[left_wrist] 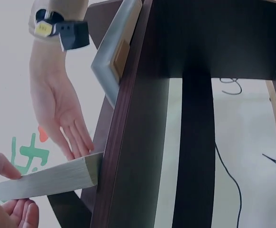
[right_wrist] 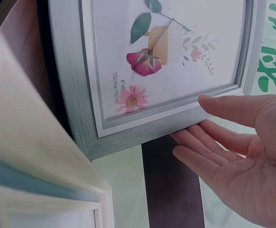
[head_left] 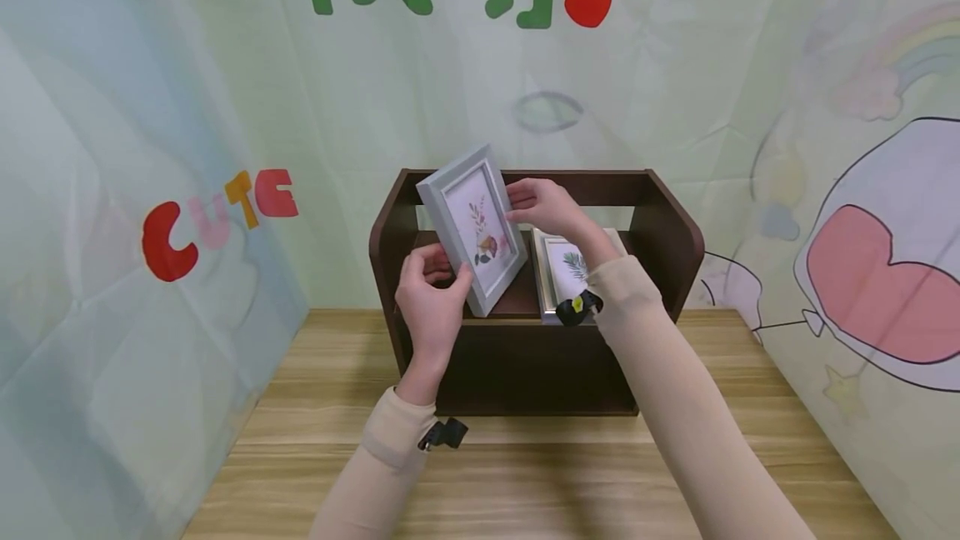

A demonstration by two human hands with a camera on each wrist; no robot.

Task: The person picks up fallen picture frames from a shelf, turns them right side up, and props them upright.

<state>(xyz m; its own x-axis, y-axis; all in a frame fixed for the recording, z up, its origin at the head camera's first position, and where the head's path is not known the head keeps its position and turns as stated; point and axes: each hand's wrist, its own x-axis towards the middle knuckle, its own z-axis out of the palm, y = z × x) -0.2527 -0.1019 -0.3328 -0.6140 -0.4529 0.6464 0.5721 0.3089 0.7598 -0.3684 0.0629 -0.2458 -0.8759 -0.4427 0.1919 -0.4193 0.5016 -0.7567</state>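
Note:
A grey picture frame [head_left: 507, 252] with a floral print stands tilted at the left of a dark brown shelf unit [head_left: 525, 369]. My left hand [head_left: 433, 298] pinches its lower left edge, thumb in front and fingers behind. At the opposite edge is my right hand [head_left: 551, 208], its fingers mostly straight. The right wrist view shows that thumb overlapping the grey border [right_wrist: 142, 137], with the fingertips right below the edge. Beneath my right forearm, another frame with a green leaf print [head_left: 570, 269] leans in the shelf, partly hidden by the sleeve.
The shelf has raised side panels [head_left: 678, 244] and a back rail [head_left: 577, 187]. It stands on a wood-grain table [head_left: 525, 473]. Behind hangs a pale printed cloth [head_left: 360, 107] with green characters; more cloth flanks both sides.

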